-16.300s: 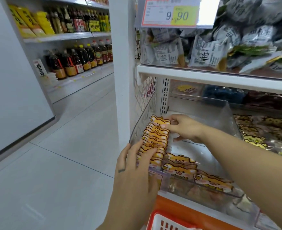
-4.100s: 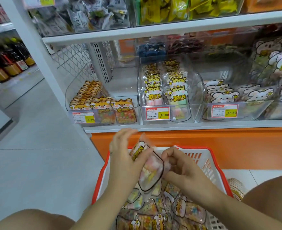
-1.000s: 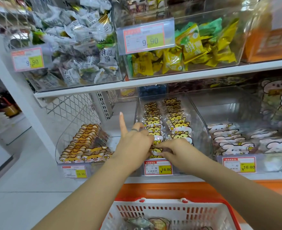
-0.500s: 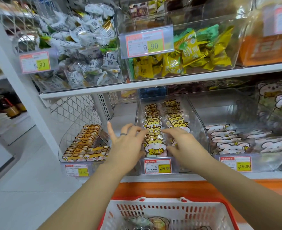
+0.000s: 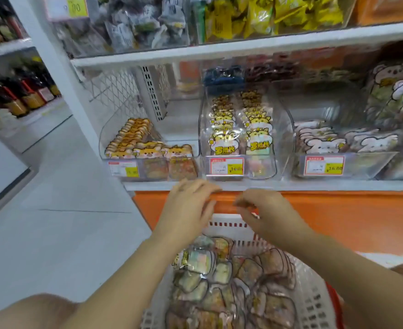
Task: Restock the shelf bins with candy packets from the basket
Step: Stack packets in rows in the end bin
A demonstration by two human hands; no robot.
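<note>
Head camera shows the left hand (image 5: 188,210) and right hand (image 5: 267,216) hovering above the basket (image 5: 314,302), just below the shelf bins (image 5: 281,138). The left fingers lie loosely straight, holding nothing. The right fingers curl, too blurred to tell any hold. Loose candy packets (image 5: 222,281) fill the basket.

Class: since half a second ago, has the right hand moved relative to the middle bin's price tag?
Yes. The right hand dropped from above the price tag to below it, over the basket.
</note>
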